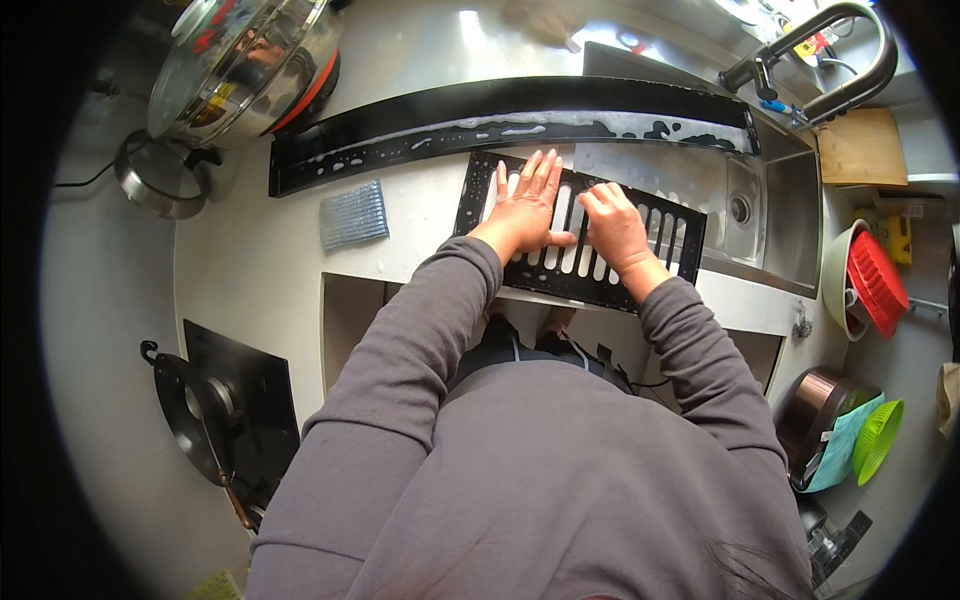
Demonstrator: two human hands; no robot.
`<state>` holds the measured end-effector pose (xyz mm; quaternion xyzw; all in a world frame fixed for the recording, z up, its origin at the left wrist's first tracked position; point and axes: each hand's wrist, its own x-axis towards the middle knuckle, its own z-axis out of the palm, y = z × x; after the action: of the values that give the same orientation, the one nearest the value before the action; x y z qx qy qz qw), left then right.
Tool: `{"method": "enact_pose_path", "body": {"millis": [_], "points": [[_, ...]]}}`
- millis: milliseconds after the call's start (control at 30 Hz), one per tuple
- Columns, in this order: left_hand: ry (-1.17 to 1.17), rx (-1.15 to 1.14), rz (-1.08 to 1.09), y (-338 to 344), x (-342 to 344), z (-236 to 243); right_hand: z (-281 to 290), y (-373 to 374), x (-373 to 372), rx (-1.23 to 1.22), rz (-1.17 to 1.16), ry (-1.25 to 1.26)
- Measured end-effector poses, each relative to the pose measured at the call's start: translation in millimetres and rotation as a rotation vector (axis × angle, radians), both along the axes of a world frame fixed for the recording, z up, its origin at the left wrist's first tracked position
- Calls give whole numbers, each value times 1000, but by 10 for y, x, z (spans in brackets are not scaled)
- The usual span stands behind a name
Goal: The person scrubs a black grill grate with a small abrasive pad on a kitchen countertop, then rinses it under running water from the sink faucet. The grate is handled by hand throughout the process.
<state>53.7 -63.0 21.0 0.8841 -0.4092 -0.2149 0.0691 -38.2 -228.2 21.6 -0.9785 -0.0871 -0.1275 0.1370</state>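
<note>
A black slotted panel (580,286), wet with droplets, lies at the counter's front edge and reaches over the sink's left side. My left hand (525,212) is laid on its left half, fingers stretched out and thumb apart. Over the middle slots, my right hand (617,230) is closed with its fingertips curled down; what it grips, if anything, is hidden. Just behind the panel stretches a long black trough-like piece (430,125) with white suds along it. A ribbed grey-blue cloth or pad (354,215) rests on the counter left of my left hand.
A steel sink (790,210) with a dark faucet (840,60) is at the right. Beyond it sit a wooden board (862,147), a pale bowl (838,280) and a red basket (875,285). At the left are a steel kettle-like vessel (160,180) and a wok (190,415).
</note>
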Motion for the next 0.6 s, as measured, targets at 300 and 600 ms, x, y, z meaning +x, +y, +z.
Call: {"method": "enact_pose_path", "body": {"millis": [300, 600], "points": [[14, -3, 4, -13, 9, 6, 35, 90, 55, 35, 53, -79], [12, 17, -7, -7, 16, 13, 76, -62, -36, 38, -198, 39]]}}
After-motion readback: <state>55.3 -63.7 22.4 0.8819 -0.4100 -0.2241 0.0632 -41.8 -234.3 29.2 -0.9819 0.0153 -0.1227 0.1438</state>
